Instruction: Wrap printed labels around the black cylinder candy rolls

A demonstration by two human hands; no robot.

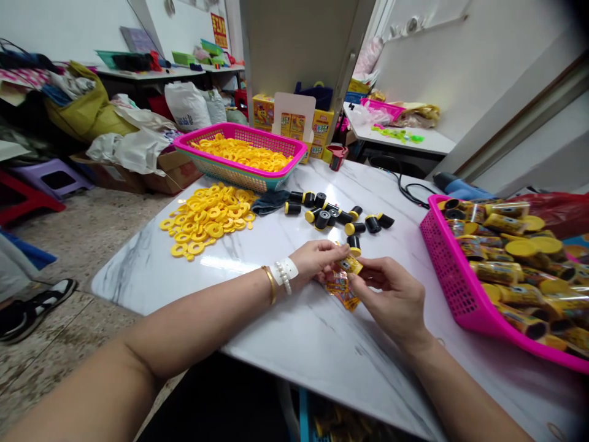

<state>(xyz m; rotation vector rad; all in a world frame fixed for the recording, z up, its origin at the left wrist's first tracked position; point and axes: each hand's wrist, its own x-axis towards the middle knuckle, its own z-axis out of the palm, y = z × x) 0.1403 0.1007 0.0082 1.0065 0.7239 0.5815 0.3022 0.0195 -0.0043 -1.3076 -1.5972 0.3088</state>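
Between my two hands is a small yellow printed wrapper (350,264), shiny like plastic film. My left hand (319,256) is closed on its left end, fingers pinched together. On the other side, my right hand (393,298) grips its right edge between thumb and fingers. Just below lie more printed wrappers (340,287) in a loose pile, partly covered by my fingers. A black cylinder with a yellow cap (354,245) stands right behind my hands. Several more black cylinders (323,219) with yellow ends are scattered farther back on the table.
Yellow rings (202,215) are heaped at the left of the marble-patterned table (221,270). Behind them, a pink basket (184,142) holds more yellow pieces. A dark cloth (271,202) lies beside the heap. At the right, another pink basket (444,264) is piled with wrapped cylinders.
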